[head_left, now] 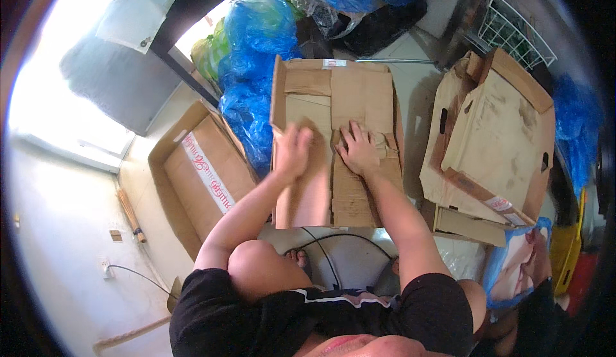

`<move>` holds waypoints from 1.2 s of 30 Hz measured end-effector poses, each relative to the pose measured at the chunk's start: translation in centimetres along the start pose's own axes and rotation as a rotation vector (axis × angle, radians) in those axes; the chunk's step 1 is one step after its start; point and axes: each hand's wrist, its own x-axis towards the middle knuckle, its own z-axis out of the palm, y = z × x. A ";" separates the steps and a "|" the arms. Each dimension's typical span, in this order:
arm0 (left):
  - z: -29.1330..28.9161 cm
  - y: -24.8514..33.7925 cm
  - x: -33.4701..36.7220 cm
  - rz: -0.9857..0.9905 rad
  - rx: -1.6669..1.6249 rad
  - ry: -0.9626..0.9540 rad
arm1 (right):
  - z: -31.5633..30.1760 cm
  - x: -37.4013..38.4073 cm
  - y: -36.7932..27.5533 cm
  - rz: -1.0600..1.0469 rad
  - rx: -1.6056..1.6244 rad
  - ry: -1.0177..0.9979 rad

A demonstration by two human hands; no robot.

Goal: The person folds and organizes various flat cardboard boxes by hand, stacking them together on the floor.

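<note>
In front of me lies a brown cardboard box, its flaps folded inward over one another. My left hand is at the box's left side, fingers curled on a cardboard flap; both hand and flap are somewhat smeared by motion. Flat on the right part of the box rests my right hand, fingers spread, pressing beside a crumpled, torn patch of cardboard. Small printed tape crosses the box's far edge.
An open cardboard tray leans at left. Flattened, stained boxes stack at right. Blue plastic bags heap at the far left. A white wire rack stands far right. A black cable runs between my feet.
</note>
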 end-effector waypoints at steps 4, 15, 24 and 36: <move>-5.7 -6.0 10.1 -0.586 0.153 -0.324 | 1.3 -0.3 0.6 -0.008 -0.008 -0.003; -1.5 -10.6 6.6 -0.341 0.723 -0.105 | 0.3 0.1 0.3 0.009 0.027 -0.045; -11.8 -13.6 10.4 -0.684 -0.727 -0.106 | 0.7 0.0 1.4 0.019 0.017 -0.031; -8.5 -4.9 3.3 0.130 0.236 0.101 | 0.3 0.1 0.4 0.000 0.016 -0.027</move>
